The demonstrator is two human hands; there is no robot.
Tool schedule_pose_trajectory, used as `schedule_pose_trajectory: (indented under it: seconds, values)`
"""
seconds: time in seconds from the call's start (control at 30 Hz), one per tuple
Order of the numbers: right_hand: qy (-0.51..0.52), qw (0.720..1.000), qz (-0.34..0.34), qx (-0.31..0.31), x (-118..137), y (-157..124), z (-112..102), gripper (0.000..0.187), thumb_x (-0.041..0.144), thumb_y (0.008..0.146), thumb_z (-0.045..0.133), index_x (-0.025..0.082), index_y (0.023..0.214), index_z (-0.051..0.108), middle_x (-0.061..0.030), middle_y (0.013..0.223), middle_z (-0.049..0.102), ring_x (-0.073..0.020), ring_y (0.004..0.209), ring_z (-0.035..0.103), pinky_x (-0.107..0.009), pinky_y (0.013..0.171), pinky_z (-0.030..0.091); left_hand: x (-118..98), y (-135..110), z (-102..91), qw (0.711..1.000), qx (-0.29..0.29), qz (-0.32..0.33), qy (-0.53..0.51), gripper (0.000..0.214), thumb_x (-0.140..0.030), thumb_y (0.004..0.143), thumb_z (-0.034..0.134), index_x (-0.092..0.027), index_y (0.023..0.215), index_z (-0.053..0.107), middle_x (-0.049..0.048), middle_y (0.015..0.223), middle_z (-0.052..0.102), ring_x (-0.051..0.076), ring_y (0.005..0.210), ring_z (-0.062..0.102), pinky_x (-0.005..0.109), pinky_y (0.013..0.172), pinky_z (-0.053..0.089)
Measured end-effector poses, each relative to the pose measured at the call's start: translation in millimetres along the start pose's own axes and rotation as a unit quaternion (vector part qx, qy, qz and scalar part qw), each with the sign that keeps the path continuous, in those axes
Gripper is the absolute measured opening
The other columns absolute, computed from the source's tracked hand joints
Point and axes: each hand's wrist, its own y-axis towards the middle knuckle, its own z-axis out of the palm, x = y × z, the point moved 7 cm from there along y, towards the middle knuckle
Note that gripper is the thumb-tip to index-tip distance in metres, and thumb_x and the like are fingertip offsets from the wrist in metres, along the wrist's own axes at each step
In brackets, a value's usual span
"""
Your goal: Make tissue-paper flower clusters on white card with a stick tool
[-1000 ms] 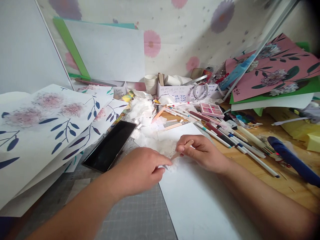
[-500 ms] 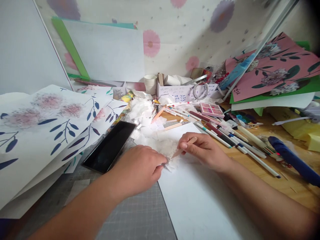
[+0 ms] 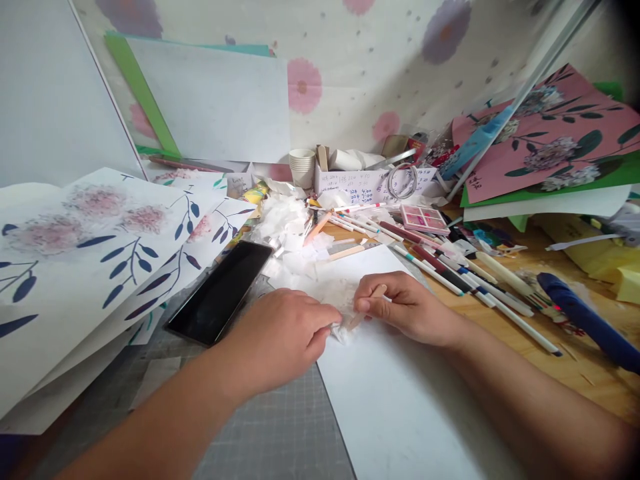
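Observation:
My right hand point(image 3: 407, 308) is closed round a flat wooden craft stick point(image 3: 359, 316), pinched between thumb and fingers. The stick's lower end meets a crumpled clump of white tissue paper point(image 3: 342, 332) on a sheet of white paper point(image 3: 395, 393). From the other side my left hand point(image 3: 287, 337) comes in with its fingers pinched at the clump's left edge. Its fingertips are partly hidden against the tissue. Behind the clump lies more ruffled, whitish tissue point(image 3: 330, 291).
A black phone point(image 3: 220, 293) lies on the grey cutting mat point(image 3: 280, 427) at left. Floral pictures point(image 3: 115, 267) overlap the mat's far left. Several markers point(image 3: 430, 270) and a blue glue gun point(image 3: 585, 320) are at right. Paper cups point(image 3: 302, 168) stand at the back, behind heaped white scraps point(image 3: 280, 220).
The craft stick has shifted toward me, its tip now lower in the tissue clump. My left fingers have moved slightly right. The right hand has come down a little.

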Motion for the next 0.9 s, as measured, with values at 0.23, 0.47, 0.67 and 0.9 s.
schedule_pose_trajectory:
  seconds: [0.23,0.47,0.67,0.9]
  values:
    - [0.054,0.994,-0.037,-0.082,0.7,-1.9,-15.3,0.027,0.04,0.086,0.06,0.018,0.07,0.061,-0.001,0.068,0.059,-0.0129,0.063,0.054,-0.027,0.06,0.042,6.4,-0.9,2.8,0.998,0.003,-0.041,0.037,0.022,-0.021,0.085,0.049,-0.027,0.098,0.066,0.0006,0.076,0.065,0.018,0.075,0.06,0.027,0.065,0.039]
    - [0.02,1.0,0.013,-0.02,-3.6,0.9,-2.4,0.032,0.044,0.086,0.058,0.016,0.069,0.06,-0.0008,0.065,0.058,-0.0116,0.059,0.049,-0.025,0.056,0.036,5.7,-0.1,4.2,0.999,0.015,-0.032,0.031,0.023,-0.021,0.087,0.047,-0.027,0.095,0.067,0.0007,0.075,0.065,0.019,0.074,0.06,0.027,0.066,0.038]
    - [0.019,0.999,0.002,-0.034,-2.4,0.4,-5.5,0.033,0.045,0.085,0.059,0.017,0.069,0.06,-0.0007,0.064,0.058,-0.0121,0.06,0.051,-0.026,0.058,0.039,2.8,0.5,3.5,0.999,0.021,-0.008,0.029,0.021,-0.02,0.086,0.048,-0.025,0.089,0.068,0.0003,0.074,0.066,0.018,0.074,0.06,0.028,0.068,0.037]
    - [0.011,0.999,-0.003,-0.032,0.7,1.1,-3.2,0.027,0.039,0.087,0.057,0.016,0.075,0.063,-0.0022,0.069,0.062,-0.0117,0.062,0.053,-0.024,0.057,0.04,-1.9,0.7,3.8,0.997,0.041,0.017,0.067,0.021,-0.018,0.083,0.048,-0.02,0.065,0.059,-0.0021,0.061,0.056,0.015,0.063,0.053,0.027,0.059,0.03]
